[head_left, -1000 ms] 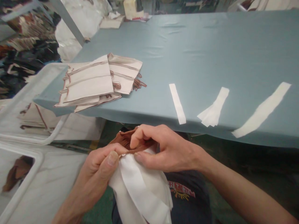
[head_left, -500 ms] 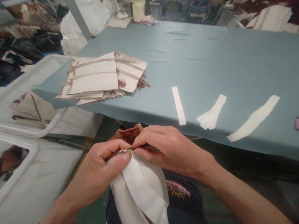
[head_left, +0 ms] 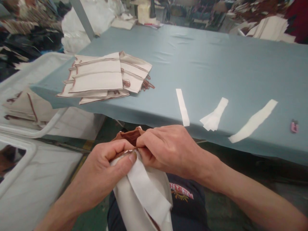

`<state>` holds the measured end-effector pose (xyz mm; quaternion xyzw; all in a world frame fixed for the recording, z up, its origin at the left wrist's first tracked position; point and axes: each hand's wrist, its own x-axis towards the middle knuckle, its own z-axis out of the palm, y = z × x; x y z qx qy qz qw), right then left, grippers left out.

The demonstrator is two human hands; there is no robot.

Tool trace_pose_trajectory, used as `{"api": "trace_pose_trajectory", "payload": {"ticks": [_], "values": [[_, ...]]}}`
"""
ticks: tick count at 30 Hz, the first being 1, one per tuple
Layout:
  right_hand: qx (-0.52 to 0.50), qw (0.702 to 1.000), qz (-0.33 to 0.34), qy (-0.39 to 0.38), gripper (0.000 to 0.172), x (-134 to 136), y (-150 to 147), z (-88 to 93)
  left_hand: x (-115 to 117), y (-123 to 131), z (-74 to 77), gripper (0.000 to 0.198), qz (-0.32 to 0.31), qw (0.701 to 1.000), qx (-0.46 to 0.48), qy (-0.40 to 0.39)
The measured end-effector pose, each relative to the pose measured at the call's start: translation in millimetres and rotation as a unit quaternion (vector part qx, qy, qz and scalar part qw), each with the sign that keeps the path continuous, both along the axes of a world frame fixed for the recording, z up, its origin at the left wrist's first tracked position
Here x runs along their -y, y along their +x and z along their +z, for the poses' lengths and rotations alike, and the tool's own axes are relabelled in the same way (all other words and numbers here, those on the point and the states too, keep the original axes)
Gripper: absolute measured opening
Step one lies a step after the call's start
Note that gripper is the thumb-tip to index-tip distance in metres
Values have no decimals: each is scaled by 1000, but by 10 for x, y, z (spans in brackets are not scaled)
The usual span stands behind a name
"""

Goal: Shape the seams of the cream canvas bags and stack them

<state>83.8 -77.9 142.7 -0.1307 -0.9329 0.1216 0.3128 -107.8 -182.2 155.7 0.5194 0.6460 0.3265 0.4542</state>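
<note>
A cream fabric bag [head_left: 122,195] with a brown lining [head_left: 131,137] is held upright in front of my body. My left hand [head_left: 103,176] pinches its top edge between thumb and fingers. Under that thumb, a white strip [head_left: 149,192] hangs down over the bag's outside. Close beside it, my right hand [head_left: 168,150] is closed on the same rim, its fingertips curled and partly hidden. Whether a small item sits between the right fingertips cannot be made out.
A blue-green covered table [head_left: 204,77] lies ahead. On it are stacked cream bags [head_left: 96,77], white strips [head_left: 183,107] in several places, and small pink snips [head_left: 294,126]. White plastic bins [head_left: 55,160] stand at the left, with more bags [head_left: 26,109] in one.
My right hand has rolled over slightly, with its fingers curled more tightly at the bag's rim. My left hand keeps its pinch. The view has shifted a little, bringing the pink snips fully into sight.
</note>
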Motion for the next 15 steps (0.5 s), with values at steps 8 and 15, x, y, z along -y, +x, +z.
{"api": "trace_pose_trajectory", "payload": {"ticks": [8, 15], "values": [[-11, 998, 33, -53, 20, -52, -62, -75, 48, -45, -141, 26, 40, 999, 0, -8], [-34, 998, 48, 22, 22, -67, -42, -160, 72, -47, -104, 29, 20, 1000, -5, 5]]}}
